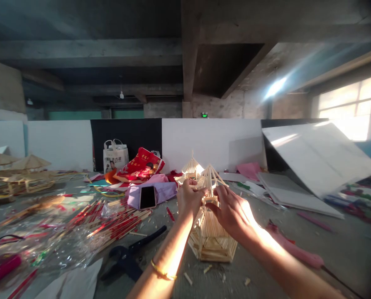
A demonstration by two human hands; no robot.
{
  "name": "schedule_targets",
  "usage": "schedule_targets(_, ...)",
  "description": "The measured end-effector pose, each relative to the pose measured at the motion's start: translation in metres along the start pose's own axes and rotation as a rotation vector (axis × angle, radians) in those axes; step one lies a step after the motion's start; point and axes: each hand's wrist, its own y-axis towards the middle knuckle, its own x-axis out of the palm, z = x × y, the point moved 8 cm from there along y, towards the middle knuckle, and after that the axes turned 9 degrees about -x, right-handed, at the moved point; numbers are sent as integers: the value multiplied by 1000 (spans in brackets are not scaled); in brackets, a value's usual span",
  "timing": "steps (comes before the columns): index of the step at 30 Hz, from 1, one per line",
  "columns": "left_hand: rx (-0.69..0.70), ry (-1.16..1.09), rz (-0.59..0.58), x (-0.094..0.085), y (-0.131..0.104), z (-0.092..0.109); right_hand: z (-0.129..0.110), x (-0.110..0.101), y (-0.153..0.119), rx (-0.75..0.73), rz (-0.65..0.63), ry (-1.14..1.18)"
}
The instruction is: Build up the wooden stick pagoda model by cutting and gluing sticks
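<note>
A small pavilion model (pixel 215 234) built of thin wooden sticks stands upright on the work surface in front of me, with a pointed roof frame (pixel 209 176) of slanting sticks on top. My left hand (pixel 190 201) is closed at the left side of its upper part, fingers bent against the sticks just under the roof. From the right, my right hand (pixel 233 209) grips the same upper part, with its thumb and fingers curled around the edge. The exact fingertip contact is partly hidden. Close behind stands a second stick model (pixel 191 167) with a pointed roof.
Dark blue cutters (pixel 126 257) lie left of my left forearm. A pink glue gun (pixel 297 251) with a cord lies right. Red-tipped sticks (pixel 120 222), plastic wrap (pixel 70 245) and a phone (pixel 148 197) are left. White boards (pixel 319 160) lean at right. More models (pixel 30 162) stand far left.
</note>
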Motion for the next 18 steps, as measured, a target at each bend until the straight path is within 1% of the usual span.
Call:
schedule_targets(4,39,2,-18,1,0,2,2,-3,-1,-1,20,24)
schedule_targets(9,77,-19,-38,4,0,1,-1,-8,0,-2,12,59)
schedule_targets(13,93,-39,-51,0,-2,2,-2,-10,-7,41,9,136)
schedule_targets(15,63,-37,-89,-2,-6,2,-2,-8,-14,99,-18,210)
schedule_targets(18,-26,-43,-151,-7,-17,-1,-7,4,-24,214,-115,399)
